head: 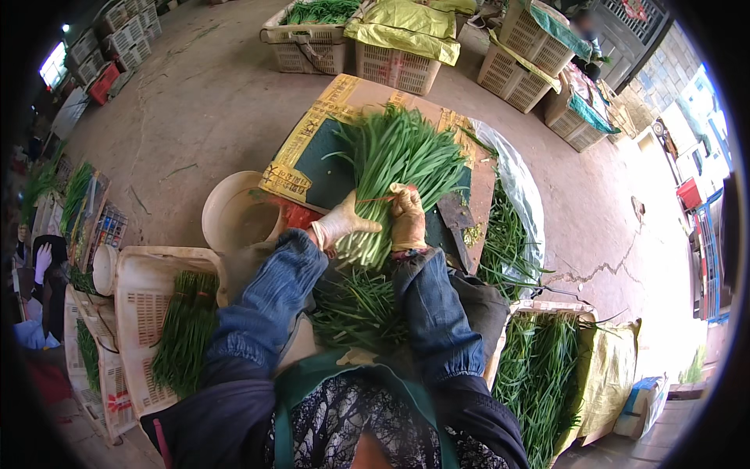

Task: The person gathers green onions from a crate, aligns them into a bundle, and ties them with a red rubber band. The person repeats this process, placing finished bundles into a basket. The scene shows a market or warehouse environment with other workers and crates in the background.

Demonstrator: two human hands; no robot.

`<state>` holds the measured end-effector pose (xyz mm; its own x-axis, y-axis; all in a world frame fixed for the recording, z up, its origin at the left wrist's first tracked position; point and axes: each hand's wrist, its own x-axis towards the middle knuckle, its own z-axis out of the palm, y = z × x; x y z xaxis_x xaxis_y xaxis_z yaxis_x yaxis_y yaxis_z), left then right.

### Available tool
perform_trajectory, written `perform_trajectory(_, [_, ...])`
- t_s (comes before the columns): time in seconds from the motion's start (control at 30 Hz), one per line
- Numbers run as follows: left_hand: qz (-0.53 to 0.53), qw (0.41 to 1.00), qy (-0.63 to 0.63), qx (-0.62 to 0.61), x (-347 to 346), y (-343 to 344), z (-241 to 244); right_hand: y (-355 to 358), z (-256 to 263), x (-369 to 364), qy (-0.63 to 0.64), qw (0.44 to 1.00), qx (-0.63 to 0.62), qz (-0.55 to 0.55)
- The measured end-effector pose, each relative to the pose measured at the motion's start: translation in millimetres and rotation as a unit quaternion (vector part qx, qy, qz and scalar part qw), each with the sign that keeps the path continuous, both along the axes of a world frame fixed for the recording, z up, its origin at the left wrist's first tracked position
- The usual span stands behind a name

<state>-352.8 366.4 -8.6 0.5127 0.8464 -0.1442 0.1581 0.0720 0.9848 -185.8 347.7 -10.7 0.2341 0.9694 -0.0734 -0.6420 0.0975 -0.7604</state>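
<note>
A thick bunch of green garlic chives (404, 152) leans across the taped board before me, its pale stem ends toward my lap. My left hand (343, 223), in a light work glove, grips the stems from the left side, thumb in front. A thin red tie (375, 199) runs across the bunch. My gloved right hand (408, 217) pinches that tie at the right side of the stems. Dark padding (328, 158) covers the middle of the cardboard-topped board (293, 138). Right of my right hand lies a cleaver (456, 214), with cut trimmings beside it.
Loose chive leaves (357, 305) cover my lap. A pale bucket (234, 205) stands left of the board. Crates hold tied bunches (184, 328) at left and loose chives (533, 363) at right. Covered crates (398, 64) stand farther off. A person (586, 44) is at upper right.
</note>
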Motion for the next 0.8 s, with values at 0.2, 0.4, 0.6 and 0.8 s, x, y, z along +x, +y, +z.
perform_trajectory(0.2, [-0.119, 0.923, 0.292, 0.221, -44.0, 56.9, 60.9, 12.3, -23.6, -21.2, 0.09, 0.987, 0.095, 0.092])
perform_trajectory(0.4, [-0.058, 0.756, 0.587, 0.284, -7.1, 31.8, 63.7, 33.3, -20.7, -34.2, 0.151, 0.981, 0.041, 0.118])
perform_trajectory(0.6, [0.161, 0.697, 0.604, 0.351, 21.2, 13.9, 16.6, 7.1, 10.1, -18.5, -0.132, 0.978, 0.049, 0.153])
perform_trajectory(0.8, [0.096, 0.727, 0.605, 0.31, 8.5, 28.6, 27.5, -67.9, -56.9, 9.7, -0.243, 0.945, 0.06, 0.21])
